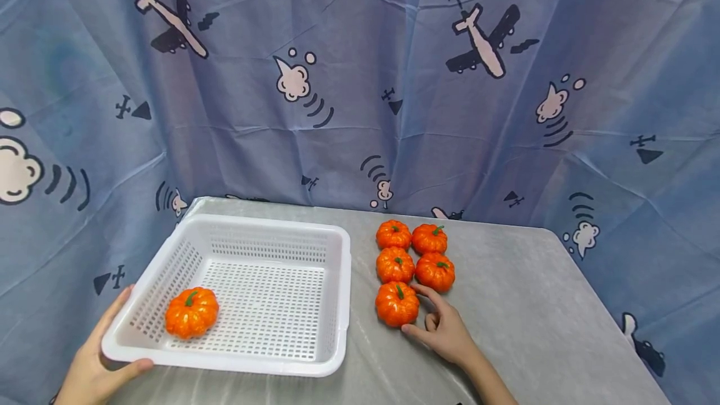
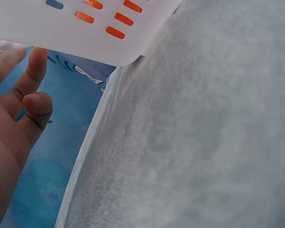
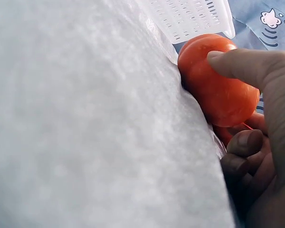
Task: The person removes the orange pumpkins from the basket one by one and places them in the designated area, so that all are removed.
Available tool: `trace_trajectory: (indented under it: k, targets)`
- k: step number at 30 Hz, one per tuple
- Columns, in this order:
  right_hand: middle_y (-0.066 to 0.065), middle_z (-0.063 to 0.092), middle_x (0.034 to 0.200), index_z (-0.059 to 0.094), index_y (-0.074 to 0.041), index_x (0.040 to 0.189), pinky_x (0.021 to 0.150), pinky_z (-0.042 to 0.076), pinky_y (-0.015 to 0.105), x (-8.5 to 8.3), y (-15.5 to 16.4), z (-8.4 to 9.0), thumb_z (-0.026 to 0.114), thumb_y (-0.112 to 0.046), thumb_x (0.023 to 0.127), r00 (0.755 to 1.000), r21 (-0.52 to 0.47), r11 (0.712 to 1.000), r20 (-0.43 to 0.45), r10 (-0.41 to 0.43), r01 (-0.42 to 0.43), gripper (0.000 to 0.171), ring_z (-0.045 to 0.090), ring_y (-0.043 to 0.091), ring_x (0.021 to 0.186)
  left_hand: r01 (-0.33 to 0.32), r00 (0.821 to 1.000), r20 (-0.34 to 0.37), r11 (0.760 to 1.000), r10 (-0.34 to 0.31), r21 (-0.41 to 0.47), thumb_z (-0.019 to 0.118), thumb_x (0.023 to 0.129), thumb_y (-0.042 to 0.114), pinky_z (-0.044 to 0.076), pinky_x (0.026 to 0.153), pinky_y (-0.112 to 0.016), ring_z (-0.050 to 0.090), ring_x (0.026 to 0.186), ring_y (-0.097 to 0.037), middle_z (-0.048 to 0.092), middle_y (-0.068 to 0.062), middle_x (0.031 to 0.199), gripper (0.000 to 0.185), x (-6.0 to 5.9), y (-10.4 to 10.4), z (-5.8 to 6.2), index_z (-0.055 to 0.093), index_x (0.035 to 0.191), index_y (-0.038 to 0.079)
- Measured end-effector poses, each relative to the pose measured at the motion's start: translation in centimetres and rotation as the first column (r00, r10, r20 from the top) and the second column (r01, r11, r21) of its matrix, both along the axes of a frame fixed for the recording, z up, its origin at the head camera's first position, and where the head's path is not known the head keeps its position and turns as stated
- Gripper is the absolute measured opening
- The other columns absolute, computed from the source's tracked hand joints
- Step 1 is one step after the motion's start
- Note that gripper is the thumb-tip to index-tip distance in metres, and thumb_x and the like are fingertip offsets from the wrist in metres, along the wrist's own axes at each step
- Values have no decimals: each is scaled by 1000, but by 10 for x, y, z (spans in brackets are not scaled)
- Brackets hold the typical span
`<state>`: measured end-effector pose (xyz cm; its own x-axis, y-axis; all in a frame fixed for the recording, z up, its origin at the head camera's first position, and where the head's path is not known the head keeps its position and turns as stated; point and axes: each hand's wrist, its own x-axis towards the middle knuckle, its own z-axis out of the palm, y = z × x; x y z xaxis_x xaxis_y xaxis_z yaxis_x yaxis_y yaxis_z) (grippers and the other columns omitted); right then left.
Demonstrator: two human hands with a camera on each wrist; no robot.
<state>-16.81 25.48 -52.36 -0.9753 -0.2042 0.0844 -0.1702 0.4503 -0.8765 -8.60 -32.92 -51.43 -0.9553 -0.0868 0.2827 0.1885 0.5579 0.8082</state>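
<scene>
Grey cloth covers the table (image 1: pixel 523 305), with airplane-print blue fabric (image 1: pixel 360 99) hung behind. On it, the nearest pumpkin (image 1: pixel 397 304) of five sits right of the white basket (image 1: pixel 337 305); the right hand (image 1: pixel 444 330) pinches it, index on the far side, thumb (image 3: pixel 237 64) on the near. A firm, even squeeze would probably lift it cleanly. Neighbouring pumpkins (image 1: pixel 415 254) crowd just beyond. The left hand (image 1: pixel 95 364) grips the basket's near-left corner, thumb over the rim, beside one pumpkin inside (image 1: pixel 192 312).
</scene>
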Motion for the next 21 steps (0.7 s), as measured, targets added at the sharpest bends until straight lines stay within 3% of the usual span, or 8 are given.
trace_trajectory:
  k: [3, 7, 8, 10, 12, 17, 19, 21]
  targets:
    - [19, 59, 135, 54, -10, 151, 43, 31, 19, 0, 0, 1, 92, -17, 83, 1000, -19, 1000, -11, 0, 0, 78, 31, 0, 44, 16, 1000, 4, 1000, -16, 17, 87, 77, -8, 41, 82, -1, 45, 109, 20, 30, 40, 149, 123, -1, 0, -1, 15, 172, 21]
    - [17, 60, 132, 55, -8, 150, 42, 32, 19, -1, 0, 3, 91, -15, 84, 999, -26, 1000, -43, 6, -7, 76, 32, -1, 45, 16, 1000, 20, 1000, -17, 18, 87, 78, -7, 43, 80, -3, 46, 108, 19, 29, 40, 150, 123, 0, -1, -3, 13, 173, 21]
    - [16, 61, 129, 55, -8, 150, 41, 32, 19, -2, 0, 3, 91, -15, 84, 998, -26, 1000, -54, 8, -9, 75, 32, -1, 45, 12, 1000, 24, 1000, -13, 15, 88, 78, -6, 42, 80, -3, 45, 108, 20, 28, 40, 150, 123, 0, -1, -3, 13, 173, 22]
    - [14, 65, 107, 56, -10, 149, 41, 32, 19, -3, 0, 4, 91, -13, 84, 997, -33, 999, -77, 7, -9, 74, 32, -2, 45, 2, 999, 32, 1000, -3, 9, 89, 79, -4, 40, 80, -2, 44, 108, 20, 28, 41, 150, 124, 1, -2, -4, 13, 173, 23]
    - [12, 66, 105, 56, -10, 148, 39, 32, 20, -3, -1, 5, 90, -11, 85, 994, -45, 999, -108, 7, -12, 72, 32, -2, 45, -4, 999, 40, 1000, 4, 3, 90, 79, -2, 39, 82, -1, 43, 109, 21, 28, 39, 152, 124, 1, -2, -4, 12, 173, 24]
    - [14, 70, 121, 57, -9, 147, 37, 33, 23, -3, -6, 12, 89, -6, 85, 981, -76, 996, -193, 33, -48, 70, 33, -2, 44, 11, 999, 40, 1000, -11, 15, 89, 81, -1, 38, 85, 1, 42, 113, 20, 26, 34, 160, 124, 0, 0, -3, 11, 173, 27]
    - [11, 71, 94, 57, -9, 147, 37, 32, 23, -3, -10, 15, 88, -6, 86, 976, -76, 995, -215, 45, -62, 69, 32, -2, 44, 29, 1000, 6, 999, -29, 28, 88, 78, -6, 37, 88, 1, 42, 115, 19, 26, 31, 163, 125, 0, -1, -3, 13, 173, 24]
    - [4, 58, 68, 57, -9, 147, 38, 31, 23, -4, -15, 21, 88, -7, 86, 973, -75, 995, -226, 48, -66, 69, 31, -2, 45, 43, 999, -24, 998, -42, 36, 88, 76, -9, 38, 89, 1, 43, 116, 19, 28, 31, 162, 125, -1, -1, -3, 14, 173, 21]
